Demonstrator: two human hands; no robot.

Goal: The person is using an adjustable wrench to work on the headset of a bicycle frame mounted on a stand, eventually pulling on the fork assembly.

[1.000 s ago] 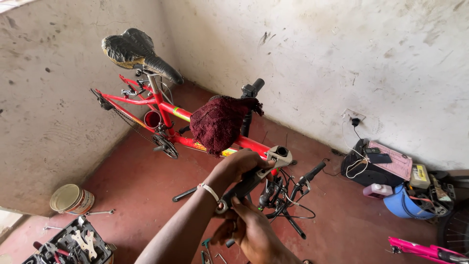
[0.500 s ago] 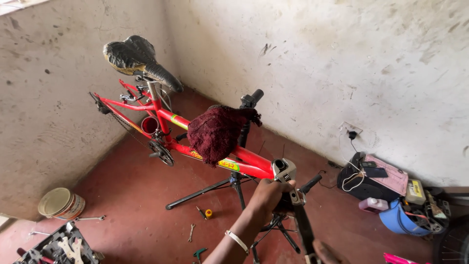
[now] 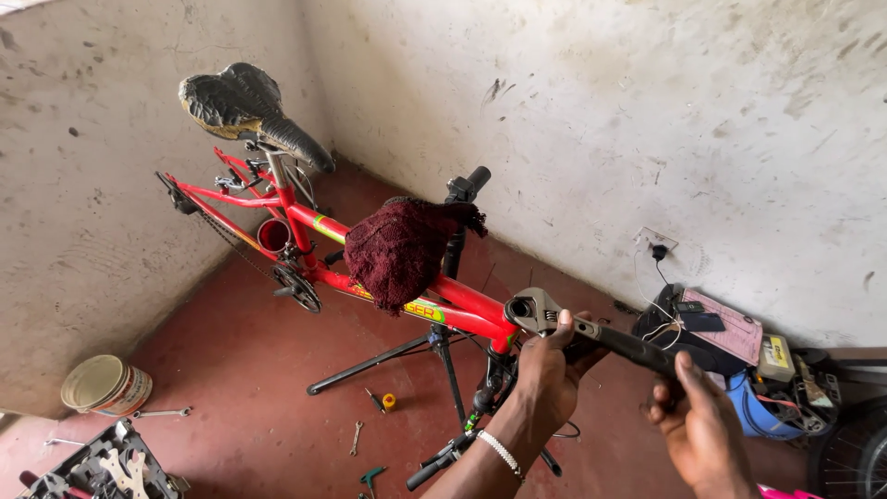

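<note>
A red bicycle frame [image 3: 462, 300] is clamped on a black repair stand [image 3: 443, 360], with a black saddle [image 3: 245, 111] at the far end and a dark red cloth [image 3: 397, 249] draped over its top tube. A large adjustable wrench [image 3: 536, 310] has its jaw at the top of the head tube. My left hand [image 3: 545, 370], with a white bracelet on the wrist, grips the wrench just behind the jaw. My right hand [image 3: 702, 430] holds the end of the black handle.
Loose handlebars [image 3: 443, 457] hang below the head tube. On the red floor lie small spanners [image 3: 356, 439], a paint can [image 3: 103, 383] and an open toolbox [image 3: 102, 467]. A blue container [image 3: 753, 407], boxes and a wheel [image 3: 855, 453] crowd the right wall.
Both hands rose from low beside the frame to the head tube. The wrench, not seen before, now sits at the head tube with both hands on it. The view shifted left.
</note>
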